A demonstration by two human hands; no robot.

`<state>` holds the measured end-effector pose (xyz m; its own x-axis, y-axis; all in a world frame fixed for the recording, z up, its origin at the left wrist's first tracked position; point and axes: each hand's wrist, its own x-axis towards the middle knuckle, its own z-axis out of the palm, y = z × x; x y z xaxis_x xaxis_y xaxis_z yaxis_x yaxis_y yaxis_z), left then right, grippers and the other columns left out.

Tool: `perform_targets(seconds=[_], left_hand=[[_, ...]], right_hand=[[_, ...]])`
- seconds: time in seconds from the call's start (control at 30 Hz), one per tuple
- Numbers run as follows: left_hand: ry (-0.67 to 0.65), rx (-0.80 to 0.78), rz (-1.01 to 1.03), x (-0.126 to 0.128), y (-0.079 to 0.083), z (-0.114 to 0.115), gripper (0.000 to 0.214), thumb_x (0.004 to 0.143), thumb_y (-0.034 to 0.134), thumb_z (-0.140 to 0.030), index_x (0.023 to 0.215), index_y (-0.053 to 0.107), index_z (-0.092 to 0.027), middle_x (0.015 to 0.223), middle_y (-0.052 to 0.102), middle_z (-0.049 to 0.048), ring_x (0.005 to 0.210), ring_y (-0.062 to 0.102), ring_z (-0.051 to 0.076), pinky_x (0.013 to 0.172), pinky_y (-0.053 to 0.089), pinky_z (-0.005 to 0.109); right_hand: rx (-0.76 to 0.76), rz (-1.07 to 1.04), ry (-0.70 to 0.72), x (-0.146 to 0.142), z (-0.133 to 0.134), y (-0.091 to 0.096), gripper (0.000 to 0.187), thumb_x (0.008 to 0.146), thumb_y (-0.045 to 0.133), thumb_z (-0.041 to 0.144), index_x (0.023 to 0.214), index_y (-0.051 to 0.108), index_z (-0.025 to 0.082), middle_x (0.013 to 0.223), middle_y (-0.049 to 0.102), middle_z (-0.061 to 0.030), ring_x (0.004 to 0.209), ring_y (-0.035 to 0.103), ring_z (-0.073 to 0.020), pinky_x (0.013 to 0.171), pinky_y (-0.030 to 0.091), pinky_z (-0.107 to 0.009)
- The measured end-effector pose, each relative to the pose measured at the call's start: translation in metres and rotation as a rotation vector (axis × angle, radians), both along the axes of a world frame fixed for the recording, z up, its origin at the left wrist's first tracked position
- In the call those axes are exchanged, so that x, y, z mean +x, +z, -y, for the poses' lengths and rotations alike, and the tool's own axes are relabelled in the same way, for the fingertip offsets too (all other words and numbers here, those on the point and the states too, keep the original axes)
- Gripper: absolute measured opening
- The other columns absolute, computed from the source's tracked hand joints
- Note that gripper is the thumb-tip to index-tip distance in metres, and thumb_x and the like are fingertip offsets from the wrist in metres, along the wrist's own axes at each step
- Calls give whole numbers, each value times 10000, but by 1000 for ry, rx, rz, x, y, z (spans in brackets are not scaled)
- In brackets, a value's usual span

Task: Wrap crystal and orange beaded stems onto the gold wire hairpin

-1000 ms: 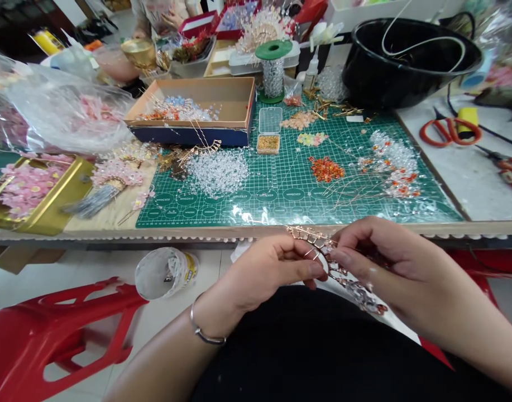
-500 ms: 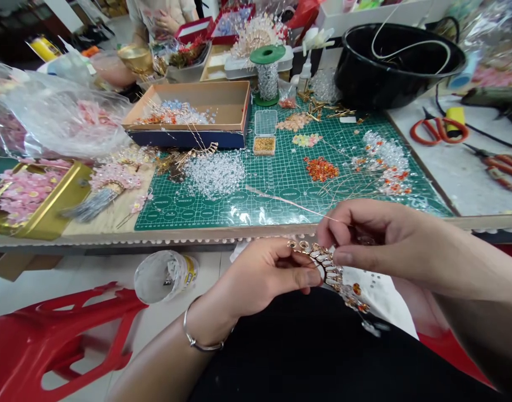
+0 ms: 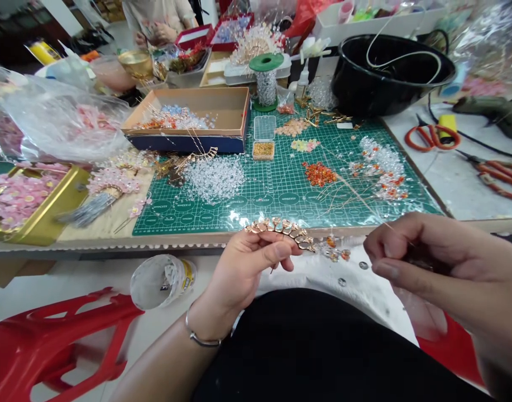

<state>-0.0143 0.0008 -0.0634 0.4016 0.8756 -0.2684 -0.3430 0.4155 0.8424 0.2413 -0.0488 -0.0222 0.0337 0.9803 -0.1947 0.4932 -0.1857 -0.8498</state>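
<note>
My left hand (image 3: 249, 265) is closed around a gold, curved hair ornament (image 3: 284, 228), thumb on its near side. A spray of clear and orange beads (image 3: 333, 249) hangs off the ornament's right end. Apart from it, to the right, my right hand (image 3: 431, 259) pinches a thin pale wire (image 3: 358, 196) whose far part slants up and left over the green cutting mat (image 3: 276, 209). The fingertips hide the wire's near end. Beyond my hands lie a pile of orange beads (image 3: 319, 174), clear beads (image 3: 214, 178) and wired bead sprays (image 3: 387, 167).
An open box (image 3: 197, 139), a green wire spool (image 3: 266, 62) and a black basin (image 3: 390, 78) stand further back. Red-handled scissors (image 3: 431, 138) and pliers (image 3: 505, 176) lie at right. A red stool (image 3: 50, 335) and white bucket (image 3: 159, 285) are below. Another person (image 3: 159, 25) is behind the table.
My right hand has moved right, away from the ornament, drawing the wire along. My left hand has shifted slightly left and turned the ornament so its arch faces up.
</note>
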Motion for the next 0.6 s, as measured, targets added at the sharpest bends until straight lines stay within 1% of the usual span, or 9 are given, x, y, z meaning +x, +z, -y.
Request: perform_targets(seconds=[0.07,0.13,0.2,0.23,0.33,0.43,0.53,0.57,0.6], left_hand=[[-19,-14,30,1,-2,1,154,759,865,-302,712,769,-192,606,704,2,623,650,143,692,474,293],[-43,-35,23,1,-4,1,206,722,895,-330,687,756,-181,595,700,11,610,651,153,661,469,297],[-44,-45,12,0,-6,1,237,699,912,-351,676,750,-179,582,691,8,590,641,148,649,471,294],[-38,-47,16,0,-6,1,233,702,912,-355,683,753,-184,578,690,3,581,633,139,665,483,295],[-28,-74,57,-1,-8,2,222,708,908,-369,698,758,-204,582,698,-5,555,609,121,653,502,282],[-53,-109,95,2,-8,4,282,655,930,-406,667,743,-195,622,720,8,500,579,110,564,490,265],[-90,-117,112,5,-5,6,318,612,946,-421,644,745,-177,615,712,14,469,571,104,535,482,260],[-99,-118,114,6,-4,7,313,612,947,-414,635,747,-174,598,703,12,469,572,104,542,483,261],[-106,-118,114,6,-3,7,305,613,948,-404,627,750,-172,585,697,11,472,573,104,551,484,262]], right_hand=[[-24,-102,-12,-4,1,0,368,845,744,579,763,569,266,754,637,-13,675,568,-176,572,486,-299],[-9,-220,-100,-12,3,5,372,815,784,550,751,558,261,759,627,-4,674,560,-161,537,434,-272],[9,-266,-188,-19,6,12,368,813,786,534,734,555,260,736,629,4,652,533,-148,561,417,-289],[15,-258,-202,-22,7,15,367,817,780,536,730,555,259,732,637,3,642,521,-145,588,425,-306],[27,-188,-102,-21,5,13,375,825,766,566,747,561,262,751,637,-1,642,512,-154,626,457,-328],[13,-179,13,-17,-1,-2,347,860,749,538,794,555,259,785,592,6,720,530,-162,613,449,-292],[-7,-229,93,-13,-6,-14,337,882,738,501,788,539,246,810,580,13,766,537,-155,643,455,-268],[1,-247,105,-12,-6,-14,335,881,740,496,781,544,243,828,592,9,787,553,-157,658,469,-264],[32,-258,84,-10,-5,-12,332,874,745,496,778,555,242,861,611,2,805,573,-160,662,483,-261]])
